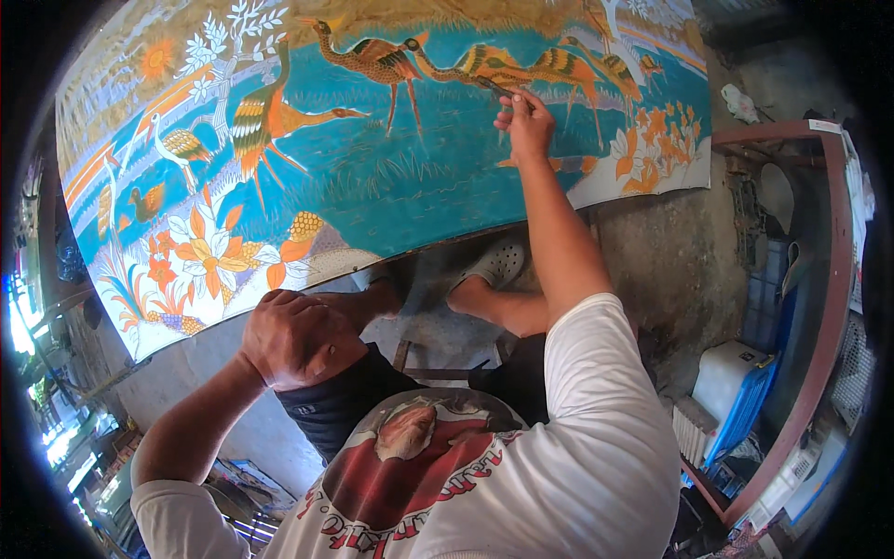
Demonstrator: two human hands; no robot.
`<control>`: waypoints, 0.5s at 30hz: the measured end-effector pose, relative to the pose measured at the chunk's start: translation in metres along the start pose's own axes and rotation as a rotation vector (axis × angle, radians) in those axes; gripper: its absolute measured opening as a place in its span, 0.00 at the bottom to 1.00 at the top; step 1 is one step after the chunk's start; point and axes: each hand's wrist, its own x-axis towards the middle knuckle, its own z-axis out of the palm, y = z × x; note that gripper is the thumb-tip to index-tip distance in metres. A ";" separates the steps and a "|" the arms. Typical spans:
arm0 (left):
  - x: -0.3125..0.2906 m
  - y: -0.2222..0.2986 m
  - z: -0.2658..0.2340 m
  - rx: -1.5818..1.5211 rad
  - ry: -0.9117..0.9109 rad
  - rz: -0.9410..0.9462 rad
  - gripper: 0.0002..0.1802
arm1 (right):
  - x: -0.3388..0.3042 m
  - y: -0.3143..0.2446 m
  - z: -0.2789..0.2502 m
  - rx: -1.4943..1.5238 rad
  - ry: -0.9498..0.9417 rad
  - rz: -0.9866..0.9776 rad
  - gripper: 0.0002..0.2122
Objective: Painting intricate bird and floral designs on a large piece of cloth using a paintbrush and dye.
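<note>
A large painting (419, 210) of wading birds in teal water spreads across the upper half of the view. My right hand (530, 124) reaches over it, fingers pinched round a thin dark paintbrush (494, 88). The brush's tip points at the brown and yellow body of a bird (452, 72); whether it touches the surface is too small to tell. My left hand (291, 340) rests on my bent left knee, below the painting's lower edge, with its fingers curled in. Nothing shows in it, though some fingertips are hidden.
My foot in a pale clog (503, 265) is under the painting's lower edge. To the right stands a reddish-brown frame (819, 307), with a white and blue plastic container (736, 382) beside it. Assorted clutter (88, 438) lies at the lower left.
</note>
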 end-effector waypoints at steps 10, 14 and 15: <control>0.001 0.004 0.002 0.016 0.006 0.002 0.26 | 0.003 0.008 0.001 -0.053 -0.012 0.018 0.13; 0.002 0.002 0.002 0.024 0.006 0.013 0.26 | 0.007 0.008 -0.012 -0.041 0.019 -0.015 0.12; 0.003 0.002 0.003 0.024 0.006 0.014 0.26 | 0.008 0.008 -0.014 -0.041 0.042 -0.004 0.12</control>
